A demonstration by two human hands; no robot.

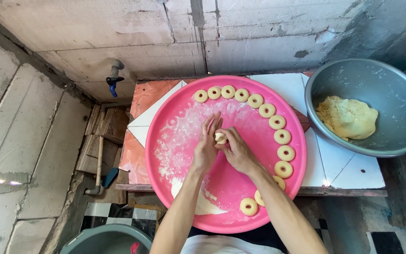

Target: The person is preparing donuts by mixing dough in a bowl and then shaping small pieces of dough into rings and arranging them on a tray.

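The tiled counter (344, 171) stands against a rough concrete wall and carries a big round pink tray (184, 141), which serves as the landmark here. Just right of the tray, and touching its upper right rim, sits a grey metal bowl (377, 89) with a lump of pale yellow dough (348, 116) inside. Along the tray's upper and right rim runs a curved row of dough rings (267, 110) (each with a small hole in the middle), and loose flour (175, 146) dusts the tray's left half. Above the tray's middle, the left hand (206, 146) and right hand (237, 150) meet, both closed with their fingertips around one small dough piece (220, 138) held between them, clear of the tray's surface.
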